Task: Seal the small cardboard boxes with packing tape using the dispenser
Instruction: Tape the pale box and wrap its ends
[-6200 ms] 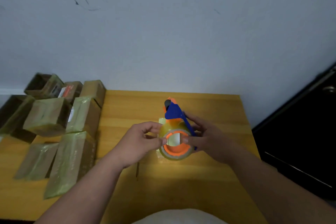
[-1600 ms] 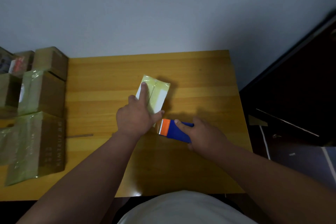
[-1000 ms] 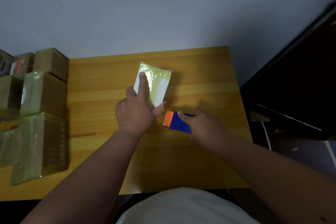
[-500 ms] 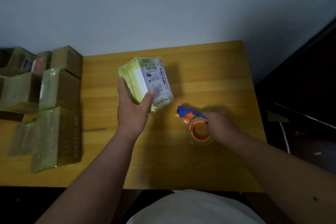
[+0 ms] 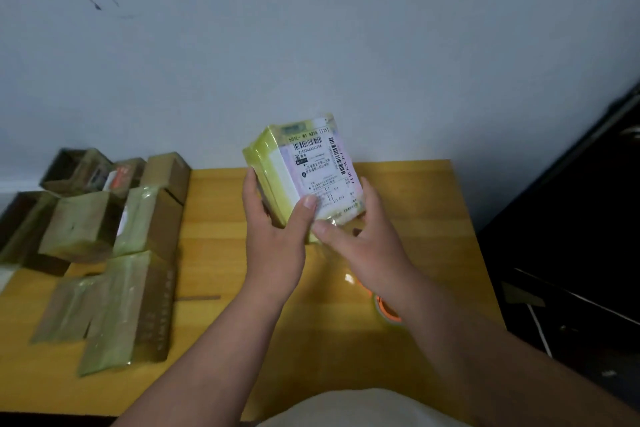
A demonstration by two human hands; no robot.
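At the bottom centre of the frame you see a pale garment [image 5: 346,407] on your lap, with both forearms rising from it toward the middle. Low and right of centre, the tape dispenser [image 5: 387,311] lies on the wooden table [image 5: 221,253], mostly hidden under your right forearm; only part of its orange hub and clear roll shows. Your left hand [image 5: 277,239] grips the small cardboard box [image 5: 304,173] from its left side, thumb curled up onto the labelled face and fingers wrapped behind. Your right hand [image 5: 360,239] holds the box's lower right corner, thumb pressed along the bottom edge and fingers curved up its right side. The box is lifted off the table at the centre of the frame, tilted, wrapped in yellowish tape, its white shipping label [image 5: 325,173] with barcodes facing you. At the left of the frame, a cluster of taped boxes [image 5: 114,253] sits on the table, some standing, some lying. Beyond everything is the pale wall [image 5: 311,28], and at the right edge a dark door [image 5: 571,218].
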